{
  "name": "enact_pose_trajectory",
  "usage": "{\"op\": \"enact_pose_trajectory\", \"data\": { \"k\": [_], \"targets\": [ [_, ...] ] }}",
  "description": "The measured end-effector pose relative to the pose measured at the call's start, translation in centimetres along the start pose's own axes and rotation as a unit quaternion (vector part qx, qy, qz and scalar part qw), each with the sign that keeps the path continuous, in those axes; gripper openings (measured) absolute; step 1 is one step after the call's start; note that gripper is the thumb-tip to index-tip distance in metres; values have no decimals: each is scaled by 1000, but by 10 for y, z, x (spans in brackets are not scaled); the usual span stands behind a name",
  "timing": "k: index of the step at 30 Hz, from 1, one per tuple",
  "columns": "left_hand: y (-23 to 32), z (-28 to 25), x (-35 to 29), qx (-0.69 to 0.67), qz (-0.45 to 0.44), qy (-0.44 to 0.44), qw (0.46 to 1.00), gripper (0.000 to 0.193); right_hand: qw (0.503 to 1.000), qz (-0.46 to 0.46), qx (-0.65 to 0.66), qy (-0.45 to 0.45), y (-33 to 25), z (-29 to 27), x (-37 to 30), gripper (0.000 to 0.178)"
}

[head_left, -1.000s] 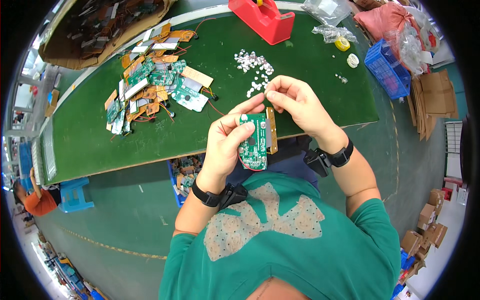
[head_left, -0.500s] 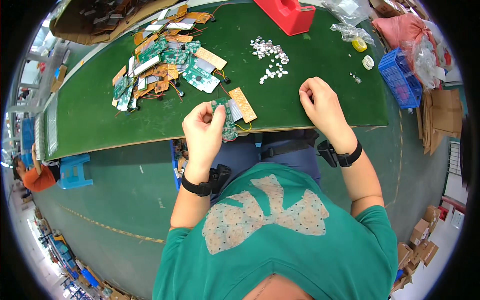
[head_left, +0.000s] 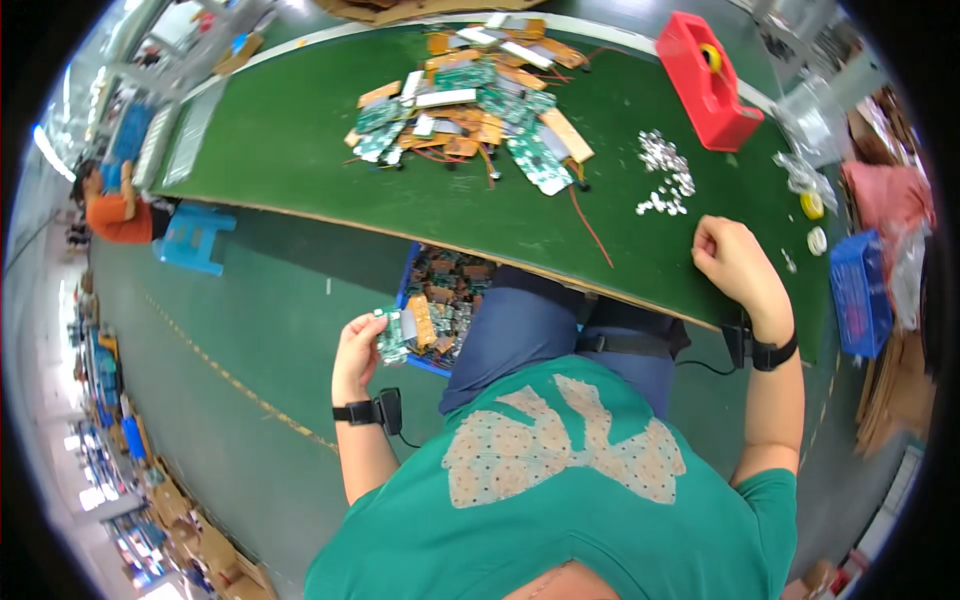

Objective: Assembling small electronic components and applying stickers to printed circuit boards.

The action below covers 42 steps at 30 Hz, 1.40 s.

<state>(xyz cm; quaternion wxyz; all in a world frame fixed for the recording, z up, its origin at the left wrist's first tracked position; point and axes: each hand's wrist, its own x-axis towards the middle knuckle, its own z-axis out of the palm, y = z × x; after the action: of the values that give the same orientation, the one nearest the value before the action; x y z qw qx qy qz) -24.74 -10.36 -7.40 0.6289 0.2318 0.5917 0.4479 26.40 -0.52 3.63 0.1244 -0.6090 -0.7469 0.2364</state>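
My left hand [head_left: 357,352] is closed on the edge of a green circuit board [head_left: 391,337], away from the table's front edge. An orange board [head_left: 424,321] is joined to it by a grey strip. Both hang over a blue bin [head_left: 429,368] crowded with similar boards, beside my legs. My right hand [head_left: 738,262] rests on the green table [head_left: 330,205] with its fingers curled; whatever they may hold is hidden. Just beyond it lie small silvery-white pieces [head_left: 664,165].
A heap of wired circuit boards [head_left: 470,105] covers the table's far middle. A red tape dispenser [head_left: 705,85] stands behind the silvery pieces. Rolls of tape [head_left: 812,206] and a blue basket [head_left: 862,292] are at the right. A person [head_left: 120,212] sits far left near a blue stool [head_left: 196,238].
My left hand has carried the circuit board from above the table's front edge down and left to the blue bin. The view has shifted. My right hand stays curled on the table.
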Motion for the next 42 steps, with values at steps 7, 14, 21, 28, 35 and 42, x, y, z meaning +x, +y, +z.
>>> {"op": "enact_pose_trajectory", "data": {
  "k": [7,14,21,28,35,42],
  "targets": [
    [15,8,42,462,310,417,719,66,1000,22,4,-2,-3,2,-7,5],
    [140,175,53,435,512,40,740,33,996,30,33,75,-3,12,-19,4],
    [107,253,73,622,480,-6,618,82,989,43,66,121,-4,20,-27,6],
    [109,256,56,558,507,18,656,102,917,56,369,138,-2,29,-28,9],
    [74,268,18,368,608,26,703,109,865,-126,425,234,-63,33,13,11],
    [51,277,9,344,619,15,706,114,869,-69,470,142,-74,29,36,11]
  ]
}}
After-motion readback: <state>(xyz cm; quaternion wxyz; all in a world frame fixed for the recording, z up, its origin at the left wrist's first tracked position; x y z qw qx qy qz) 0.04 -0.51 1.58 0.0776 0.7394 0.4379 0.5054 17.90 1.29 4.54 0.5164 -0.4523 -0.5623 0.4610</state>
